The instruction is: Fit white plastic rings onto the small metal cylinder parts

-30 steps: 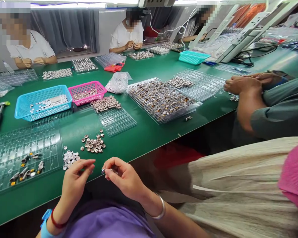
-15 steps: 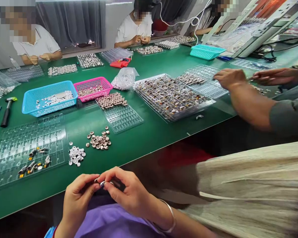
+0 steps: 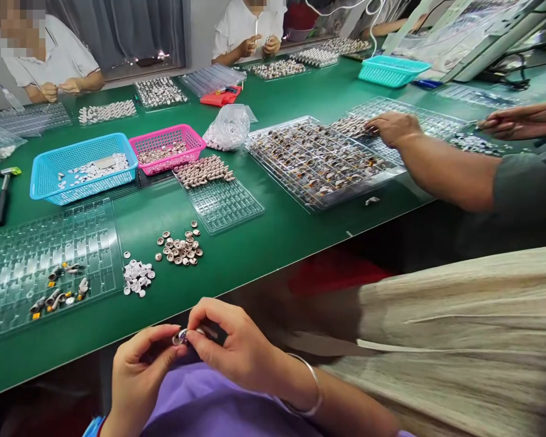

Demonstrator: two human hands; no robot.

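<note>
Just off the table's front edge, my left hand pinches one side of a small earbud shell between thumb and forefinger. From the other side my right hand has its thumb and fingertips closed on the same piece, with a slim stem-like part showing under its fingers. The fingertips cover much of the piece. Beyond my hands lie a pile of beige round shell cups and a pile of white discs. To their left, a clear compartment tray carries several stemmed earbud pieces with orange tabs.
A blue basket, a pink basket and a half-filled clear tray stand farther back. A hammer lies left. Stacked trays stand right, beside a co-worker's hand. Other people sit across the table.
The view has shifted slightly. My hands remain together, and more of the shell's round opening shows between them. The co-worker's nearer hand has moved left onto the small parts in a tray.
</note>
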